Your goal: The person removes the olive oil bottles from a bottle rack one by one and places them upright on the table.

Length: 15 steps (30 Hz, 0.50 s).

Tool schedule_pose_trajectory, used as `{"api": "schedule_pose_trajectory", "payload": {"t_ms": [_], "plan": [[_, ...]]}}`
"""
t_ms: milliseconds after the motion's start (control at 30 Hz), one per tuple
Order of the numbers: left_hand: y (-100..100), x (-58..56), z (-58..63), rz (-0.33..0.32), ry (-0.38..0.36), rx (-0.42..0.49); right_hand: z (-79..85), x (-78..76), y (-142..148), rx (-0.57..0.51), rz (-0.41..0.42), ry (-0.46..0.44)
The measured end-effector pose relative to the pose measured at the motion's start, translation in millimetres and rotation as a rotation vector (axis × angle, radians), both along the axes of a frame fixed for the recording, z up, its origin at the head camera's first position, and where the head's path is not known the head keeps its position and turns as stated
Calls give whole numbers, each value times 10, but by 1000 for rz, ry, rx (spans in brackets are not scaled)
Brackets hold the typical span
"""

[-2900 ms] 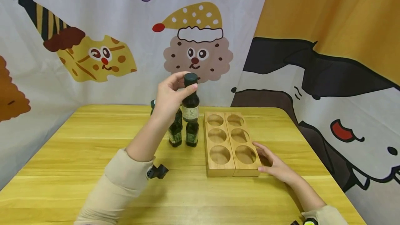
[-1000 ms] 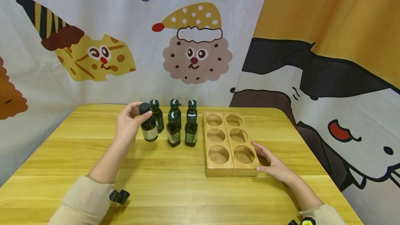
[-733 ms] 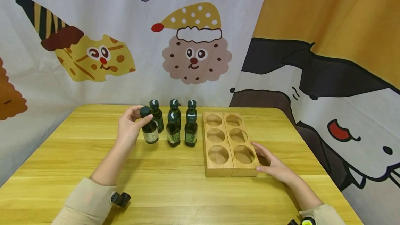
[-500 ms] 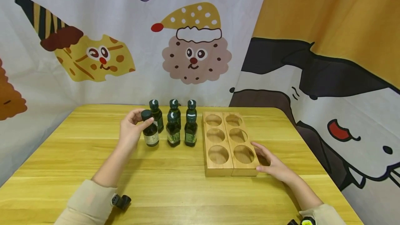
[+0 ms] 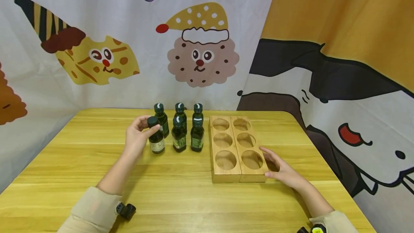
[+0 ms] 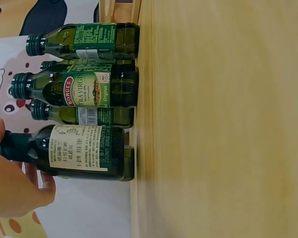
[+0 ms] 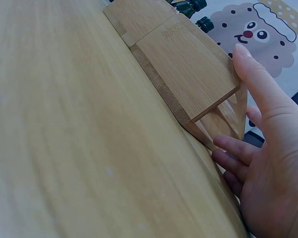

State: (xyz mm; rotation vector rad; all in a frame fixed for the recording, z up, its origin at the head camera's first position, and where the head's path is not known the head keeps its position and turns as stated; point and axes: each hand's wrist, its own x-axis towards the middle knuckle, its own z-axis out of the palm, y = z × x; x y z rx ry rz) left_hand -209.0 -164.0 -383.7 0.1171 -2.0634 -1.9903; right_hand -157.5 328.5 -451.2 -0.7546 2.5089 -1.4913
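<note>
My left hand (image 5: 137,136) grips an olive oil bottle (image 5: 157,144) by its dark green cap and neck. The bottle is upright, its base close over the table, just in front of the back-left bottle (image 5: 164,122). In the left wrist view, its cream label (image 6: 79,147) faces the camera. My right hand (image 5: 286,172) rests at the right side of a wooden rack (image 5: 226,178) with two rows of round holes. In the right wrist view, the thumb (image 7: 253,74) lies at the rack's edge and the other fingers are loosely bent beside its open side.
Several more green bottles stand in two rows left of the rack, including a front-middle one (image 5: 179,139) and a front-right one (image 5: 197,139). The wooden table (image 5: 174,204) ends at a printed cloth backdrop (image 5: 119,92) behind them.
My left hand has carried the bottle left and down from high above the others to the left end of the group, lowering it slightly over the last second. My right hand stays at the rack.
</note>
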Motion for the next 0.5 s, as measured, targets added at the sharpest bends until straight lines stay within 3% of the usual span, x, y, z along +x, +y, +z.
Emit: {"api": "schedule_pose_trajectory", "payload": {"t_ms": [500], "plan": [[6, -10, -82, -31, -21, -50, -33, -19, 18, -1, 4, 6]]}}
